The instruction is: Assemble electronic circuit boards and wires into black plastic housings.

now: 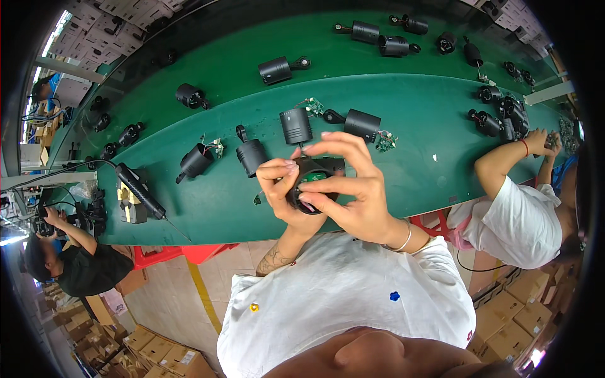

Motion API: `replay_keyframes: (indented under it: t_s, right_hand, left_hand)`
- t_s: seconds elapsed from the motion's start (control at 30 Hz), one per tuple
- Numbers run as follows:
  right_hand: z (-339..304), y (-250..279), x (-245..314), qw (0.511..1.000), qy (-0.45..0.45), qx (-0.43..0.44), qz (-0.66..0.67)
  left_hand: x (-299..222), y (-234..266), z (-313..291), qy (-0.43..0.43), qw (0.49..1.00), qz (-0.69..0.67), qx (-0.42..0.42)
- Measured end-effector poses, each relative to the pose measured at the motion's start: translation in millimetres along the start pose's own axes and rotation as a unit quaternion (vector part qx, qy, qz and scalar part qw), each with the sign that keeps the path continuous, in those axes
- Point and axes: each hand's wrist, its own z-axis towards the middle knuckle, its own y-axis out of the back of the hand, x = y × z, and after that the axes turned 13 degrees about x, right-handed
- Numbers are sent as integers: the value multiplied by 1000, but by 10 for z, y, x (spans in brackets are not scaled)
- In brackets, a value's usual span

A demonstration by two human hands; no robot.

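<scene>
Just above the table's near edge, both hands hold a black cylindrical housing (307, 166) with its open end facing up. A green circuit board (313, 177) shows inside it. My left hand (282, 192) is wrapped round the housing's left side. My right hand (360, 192) is closed on its right side, thumb and fingertips at the rim; whether they pinch a small part is too fine to see. Just beyond my fingers stands a black ribbed housing (295, 127) with a wired circuit board (312, 105). Another black housing (362, 125) lies to its right, and one more (251, 157) to its left.
A corded black tool with a thin tip (141, 191) rests on a small block (129, 205) at the left. More black housings (275, 70) lie along the green belt (233, 82) behind. One co-worker (517, 220) sits at right, another (79, 261) at left. Cartons (170, 353) are stacked below.
</scene>
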Motion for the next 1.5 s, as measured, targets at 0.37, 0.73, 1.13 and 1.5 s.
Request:
replay_keyframes:
  t_s: [0.37,0.73,1.13,1.5]
  right_hand:
    - [-15,-53,-106,889,-183,97,407]
    - [-49,-102,-186,909,-112,80,394]
    - [-79,37,-225,899,-171,114,386]
    - [496,444,-675,993,-69,-81,-58]
  left_hand:
    - [-30,144,18,-61,987,143,34]
    - [-63,165,41,-38,988,138,53]
    - [-51,145,30,-10,996,68,52]
    - [-648,698,549,-57,853,-502,127]
